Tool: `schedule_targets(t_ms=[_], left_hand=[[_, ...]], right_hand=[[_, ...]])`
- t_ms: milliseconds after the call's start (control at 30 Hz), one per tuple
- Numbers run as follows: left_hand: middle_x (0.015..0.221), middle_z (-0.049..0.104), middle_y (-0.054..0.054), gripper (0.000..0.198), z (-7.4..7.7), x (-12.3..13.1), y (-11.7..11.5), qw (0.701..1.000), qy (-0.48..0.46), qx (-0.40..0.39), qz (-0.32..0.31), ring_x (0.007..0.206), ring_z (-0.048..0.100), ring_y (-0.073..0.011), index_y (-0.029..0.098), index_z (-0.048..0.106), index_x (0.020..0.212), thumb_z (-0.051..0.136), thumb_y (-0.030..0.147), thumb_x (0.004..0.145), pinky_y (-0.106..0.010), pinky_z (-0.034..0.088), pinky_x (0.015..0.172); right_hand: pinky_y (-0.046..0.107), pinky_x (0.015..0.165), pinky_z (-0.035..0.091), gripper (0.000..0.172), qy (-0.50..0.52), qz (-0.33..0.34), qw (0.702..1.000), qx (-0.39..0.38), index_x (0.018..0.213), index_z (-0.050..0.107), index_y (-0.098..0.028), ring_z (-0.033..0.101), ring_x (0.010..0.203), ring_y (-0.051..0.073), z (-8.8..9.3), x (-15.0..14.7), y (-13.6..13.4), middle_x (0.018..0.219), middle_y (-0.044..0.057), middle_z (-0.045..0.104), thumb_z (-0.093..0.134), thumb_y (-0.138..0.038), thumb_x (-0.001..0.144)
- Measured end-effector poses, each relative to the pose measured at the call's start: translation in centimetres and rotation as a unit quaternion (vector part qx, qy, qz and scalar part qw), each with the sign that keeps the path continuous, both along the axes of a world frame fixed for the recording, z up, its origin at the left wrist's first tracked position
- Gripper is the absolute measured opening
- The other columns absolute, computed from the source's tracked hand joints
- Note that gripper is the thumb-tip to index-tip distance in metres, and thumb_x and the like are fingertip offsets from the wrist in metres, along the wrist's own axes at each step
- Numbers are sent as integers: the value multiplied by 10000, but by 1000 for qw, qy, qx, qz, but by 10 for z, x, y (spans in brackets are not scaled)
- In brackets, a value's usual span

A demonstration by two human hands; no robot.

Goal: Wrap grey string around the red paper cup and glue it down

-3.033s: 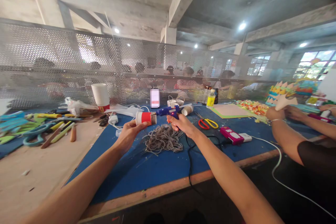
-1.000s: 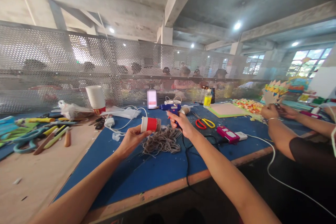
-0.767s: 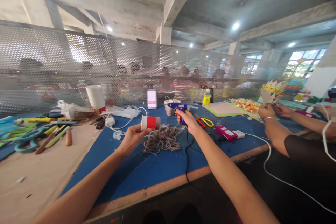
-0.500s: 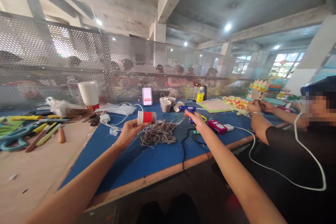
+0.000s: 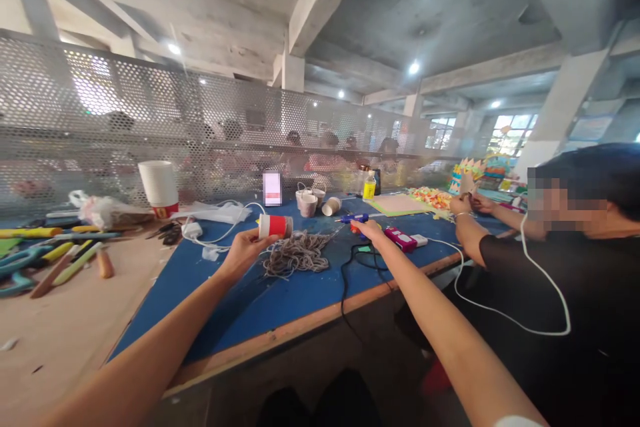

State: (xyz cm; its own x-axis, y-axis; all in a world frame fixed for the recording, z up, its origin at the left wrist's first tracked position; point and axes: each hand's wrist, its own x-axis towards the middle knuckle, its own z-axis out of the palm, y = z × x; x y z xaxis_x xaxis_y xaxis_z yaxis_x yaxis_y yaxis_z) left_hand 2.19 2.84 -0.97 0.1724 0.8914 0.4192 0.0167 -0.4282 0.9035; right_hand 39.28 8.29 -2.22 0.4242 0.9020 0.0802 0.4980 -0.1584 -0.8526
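My left hand (image 5: 246, 248) is closed round a red and white paper cup (image 5: 273, 227), held on its side above the table. Grey-brown cord seems to wrap the cup's right end. Below and right of it lies a loose heap of the same cord (image 5: 297, 253). My right hand (image 5: 369, 230) has its fingers round a blue glue gun (image 5: 354, 218) with an orange trigger, low over the table; its nozzle points left. My palm hides most of the handle. Behind, two pale cord-covered cups (image 5: 308, 204) stand upright, and another cup (image 5: 331, 206) lies tipped over.
Stacked paper cups (image 5: 159, 185), scissors (image 5: 25, 267) and several tools are at left. A phone (image 5: 273, 188) stands behind. A yellow-labelled bottle (image 5: 369, 187), a magenta power bank (image 5: 400, 239) and black cable (image 5: 345, 280) are rightward. A co-worker (image 5: 575, 260) sits at right.
The view has swung slightly right. The glue gun, with my right hand, has come lower and away from the tipped cup. My left hand still holds its cup in about the same place.
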Motion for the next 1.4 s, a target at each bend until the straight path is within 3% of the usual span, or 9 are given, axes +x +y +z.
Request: schedule_targets(t_ms=[233, 500, 733, 833, 1000, 1133, 1200, 1267, 1400], left_hand=[[769, 775, -73, 465, 3, 3, -4, 1000, 0, -1, 0, 762, 685, -251, 146, 813, 835, 871, 549, 609, -371, 528, 818], [761, 771, -71, 473, 3, 3, -4, 1000, 15, 6, 2, 800, 687, -272, 154, 813, 840, 854, 568, 615, -365, 529, 791], [764, 772, -66, 426, -1, 2, 2, 1000, 14, 8, -3, 782, 681, -251, 148, 814, 832, 868, 519, 630, -333, 517, 761], [776, 777, -71, 436, -1, 1, 2, 1000, 15, 9, -2, 772, 687, -254, 149, 815, 850, 861, 526, 637, -345, 526, 767], [784, 782, -70, 414, 0, 2, 0, 1000, 13, 5, -9, 770, 698, -251, 157, 818, 872, 855, 509, 656, -358, 536, 787], [817, 790, -66, 377, -3, 3, 1, 1000, 13, 5, -23, 802, 702, -244, 165, 824, 890, 847, 484, 689, -351, 526, 824], [837, 794, -71, 377, -3, 3, 1, 1000, 14, 4, -25, 813, 703, -247, 168, 826, 895, 852, 480, 685, -360, 524, 835], [855, 797, -80, 390, -2, 4, -1, 1000, 15, 4, -23, 821, 704, -258, 168, 826, 895, 855, 489, 675, -377, 527, 839], [847, 797, -87, 404, 4, 5, -7, 999, 19, 4, -28, 849, 708, -277, 168, 825, 871, 855, 511, 661, -401, 528, 866]], right_hand=[[241, 585, 491, 469, -50, -26, 998, -36, 919, 769, -123, 716, 721, 199, -4, 14, 3, 894, 118, 784, 718, -572, 795], [300, 774, 522, 529, -162, -72, 982, -63, 993, 764, -73, 716, 1044, 333, 3, 19, 4, 1038, 240, 754, 732, -563, 793], [296, 638, 532, 513, -179, -60, 979, -77, 982, 767, -77, 742, 740, 264, 8, 18, -3, 921, 213, 766, 693, -561, 829], [317, 737, 533, 448, -204, -72, 974, -63, 970, 761, -78, 736, 882, 300, 11, 15, -10, 954, 234, 754, 688, -504, 852], [380, 971, 458, 321, -261, -80, 962, 23, 1099, 704, -104, 606, 1207, 328, 18, -3, -25, 1258, 251, 633, 647, -351, 903], [305, 962, 456, 176, -264, 46, 954, 136, 1010, 713, -221, 647, 1046, 201, 31, -42, -35, 1139, 89, 680, 576, -316, 954], [312, 910, 488, 178, -159, 196, 940, 230, 1008, 715, -214, 662, 934, 190, 40, -68, -39, 1016, 62, 707, 587, -319, 943], [313, 875, 504, 217, -88, 300, 913, 263, 1065, 718, -227, 666, 904, 185, 46, -94, -43, 981, 41, 715, 621, -360, 924], [302, 853, 496, 241, -78, 365, 882, 286, 1107, 726, -233, 652, 879, 165, 47, -130, -46, 1017, 40, 687, 639, -351, 916]])
